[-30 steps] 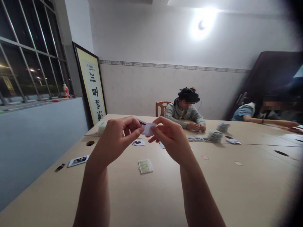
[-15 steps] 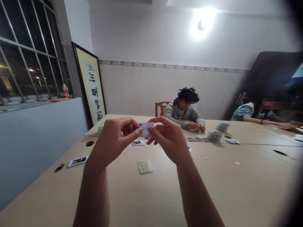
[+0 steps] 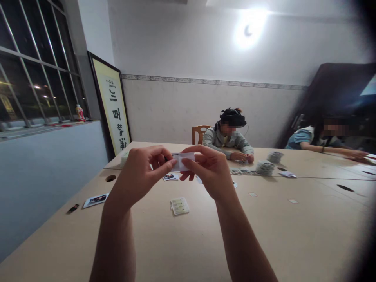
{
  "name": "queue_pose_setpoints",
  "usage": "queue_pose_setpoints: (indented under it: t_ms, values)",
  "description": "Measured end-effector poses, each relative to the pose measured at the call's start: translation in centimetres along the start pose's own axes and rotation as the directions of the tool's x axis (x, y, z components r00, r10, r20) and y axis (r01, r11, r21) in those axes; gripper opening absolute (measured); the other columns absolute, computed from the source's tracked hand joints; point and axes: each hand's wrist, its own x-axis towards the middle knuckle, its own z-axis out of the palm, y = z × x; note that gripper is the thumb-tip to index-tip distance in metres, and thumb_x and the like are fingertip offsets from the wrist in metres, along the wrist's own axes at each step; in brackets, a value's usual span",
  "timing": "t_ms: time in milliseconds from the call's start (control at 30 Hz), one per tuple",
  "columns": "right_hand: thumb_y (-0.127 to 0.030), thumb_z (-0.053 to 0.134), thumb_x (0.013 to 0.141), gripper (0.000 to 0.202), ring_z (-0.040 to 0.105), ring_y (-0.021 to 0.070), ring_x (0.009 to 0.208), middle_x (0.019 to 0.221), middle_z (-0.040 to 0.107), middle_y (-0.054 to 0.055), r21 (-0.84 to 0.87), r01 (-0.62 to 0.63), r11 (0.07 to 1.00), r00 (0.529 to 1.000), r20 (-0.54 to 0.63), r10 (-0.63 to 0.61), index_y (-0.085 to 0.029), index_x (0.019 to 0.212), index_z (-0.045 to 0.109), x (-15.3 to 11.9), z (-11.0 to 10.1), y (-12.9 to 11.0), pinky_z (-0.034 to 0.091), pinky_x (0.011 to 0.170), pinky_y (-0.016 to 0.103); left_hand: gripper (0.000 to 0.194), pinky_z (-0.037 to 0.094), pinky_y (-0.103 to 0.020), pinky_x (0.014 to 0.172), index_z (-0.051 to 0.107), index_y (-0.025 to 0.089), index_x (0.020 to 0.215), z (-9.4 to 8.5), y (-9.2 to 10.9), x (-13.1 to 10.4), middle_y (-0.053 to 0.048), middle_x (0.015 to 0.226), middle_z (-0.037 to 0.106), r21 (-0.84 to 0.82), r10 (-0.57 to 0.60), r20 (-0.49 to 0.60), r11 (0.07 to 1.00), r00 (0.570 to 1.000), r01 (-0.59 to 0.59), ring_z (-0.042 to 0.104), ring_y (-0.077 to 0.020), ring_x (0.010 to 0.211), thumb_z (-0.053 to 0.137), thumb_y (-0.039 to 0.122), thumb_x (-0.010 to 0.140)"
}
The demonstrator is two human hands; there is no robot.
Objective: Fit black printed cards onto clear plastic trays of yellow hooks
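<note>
Above the table, my left hand [image 3: 143,172] pinches the left end of a small white piece of paper [image 3: 186,156] between thumb and fingers. A thin dark edge shows by the left fingertips, but I cannot make out what it belongs to. My right hand [image 3: 208,170] grips the same paper from the right, its thumb lying across the near face. Below the hands, a small clear plastic case [image 3: 179,206] with pale yellowish contents lies on the table. Just beyond the hands are printed cards [image 3: 170,177], partly covered by my fingers.
A white-edged pack [image 3: 96,200] and a small dark item [image 3: 73,208] lie left on the table [image 3: 176,250]. Stacked clear cases [image 3: 266,168] stand at the far right, near a co-worker [image 3: 227,135]. Another person [image 3: 320,141] sits farther right. A cable hole [image 3: 111,178] opens at left.
The white paper now reaches a little farther right past my right thumb, and my right thumb has shifted slightly left. Both hands keep their grip, and the view has shifted slightly.
</note>
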Motion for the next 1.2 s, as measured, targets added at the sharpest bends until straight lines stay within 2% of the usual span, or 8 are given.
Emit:
queue_pose_setpoints:
  t_ms: [133, 267, 367, 467, 533, 667, 867, 1200]
  values:
    - [-0.028, 0.079, 0.08, 0.015, 0.072, 0.0133, 0.049, 0.06, 0.074, -0.001, 0.107, -0.02, 0.994, 0.999, 0.028, 0.017, -0.019, 0.091, 0.073, 0.11, -0.31, 0.08, 0.049, 0.044, 0.018, 0.017, 0.035, -0.02, 0.049, 0.068, 0.017, 0.073, -0.05, -0.08, -0.03, 0.005, 0.057, 0.057, -0.005, -0.016, -0.01, 1.0, 1.0, 0.016, 0.047, -0.0083, 0.053, 0.065, 0.028, 0.085]
    - [-0.023, 0.08, 0.078, 0.021, 0.071, 0.0127, 0.047, 0.06, 0.075, -0.002, 0.196, -0.065, 0.978, 0.997, 0.053, 0.056, -0.019, 0.097, 0.073, 0.28, -0.38, 0.13, 0.05, 0.043, 0.017, 0.016, 0.031, -0.02, 0.046, 0.067, 0.017, 0.074, 0.02, -0.26, -0.15, 0.007, 0.053, 0.048, -0.024, -0.03, -0.006, 0.999, 1.0, 0.03, 0.04, -0.0075, 0.05, 0.066, 0.028, 0.085]
    - [-0.027, 0.078, 0.081, 0.028, 0.069, 0.0121, 0.043, 0.061, 0.075, -0.001, 0.229, -0.137, 0.964, 0.983, 0.15, 0.104, -0.018, 0.107, 0.074, 0.49, -0.36, 0.26, 0.048, 0.04, 0.016, 0.015, 0.028, -0.02, 0.045, 0.066, 0.018, 0.074, 0.07, -0.29, -0.23, 0.008, 0.053, 0.045, -0.044, -0.029, -0.002, 0.999, 1.0, 0.029, 0.037, -0.0071, 0.049, 0.066, 0.028, 0.085]
    - [-0.031, 0.074, 0.085, 0.021, 0.066, 0.0095, 0.04, 0.06, 0.075, 0.001, 0.228, -0.165, 0.96, 0.969, 0.218, 0.115, -0.015, 0.099, 0.076, 0.56, -0.32, 0.43, 0.045, 0.037, 0.014, 0.014, 0.026, -0.02, 0.044, 0.065, 0.018, 0.073, 0.02, -0.22, -0.27, 0.009, 0.052, 0.04, -0.039, -0.031, 0.0, 0.999, 1.0, 0.031, 0.035, -0.0072, 0.049, 0.065, 0.027, 0.085]
    - [-0.03, 0.074, 0.086, 0.018, 0.067, 0.009, 0.042, 0.061, 0.075, 0.001, 0.227, -0.136, 0.964, 0.975, 0.205, 0.09, -0.015, 0.095, 0.078, 0.49, -0.29, 0.5, 0.048, 0.04, 0.013, 0.014, 0.025, -0.02, 0.044, 0.064, 0.018, 0.073, -0.08, -0.16, -0.28, 0.009, 0.052, 0.036, -0.024, -0.033, -0.003, 0.999, 0.999, 0.033, 0.033, -0.0071, 0.048, 0.064, 0.026, 0.084]
    - [-0.028, 0.074, 0.087, 0.019, 0.07, 0.0105, 0.046, 0.062, 0.076, 0.0, 0.229, -0.086, 0.97, 0.984, 0.173, 0.047, -0.017, 0.102, 0.08, 0.3, -0.23, 0.49, 0.053, 0.044, 0.015, 0.016, 0.023, -0.021, 0.044, 0.063, 0.018, 0.071, -0.27, -0.08, -0.31, 0.009, 0.053, 0.032, 0.01, -0.025, -0.014, 1.0, 1.0, 0.025, 0.03, -0.0073, 0.048, 0.063, 0.026, 0.085]
    - [-0.026, 0.074, 0.087, 0.018, 0.071, 0.0106, 0.046, 0.061, 0.076, 0.0, 0.229, -0.044, 0.972, 0.992, 0.125, 0.015, -0.018, 0.101, 0.081, 0.3, -0.08, 0.29, 0.054, 0.045, 0.015, 0.015, 0.021, -0.023, 0.046, 0.063, 0.018, 0.073, -0.28, -0.03, -0.24, 0.01, 0.054, 0.028, 0.056, -0.015, -0.022, 0.998, 1.0, 0.016, 0.028, -0.0079, 0.049, 0.061, 0.025, 0.086]
    - [-0.025, 0.072, 0.088, 0.017, 0.068, 0.01, 0.045, 0.062, 0.076, 0.0, 0.179, -0.01, 0.984, 0.995, 0.099, -0.008, -0.019, 0.101, 0.08, 0.14, -0.35, 0.28, 0.054, 0.044, 0.017, 0.017, 0.021, -0.024, 0.046, 0.064, 0.019, 0.074, -0.34, -0.25, -0.2, 0.01, 0.055, 0.026, 0.044, -0.029, -0.008, 0.999, 1.0, 0.03, 0.026, -0.0083, 0.049, 0.062, 0.029, 0.087]
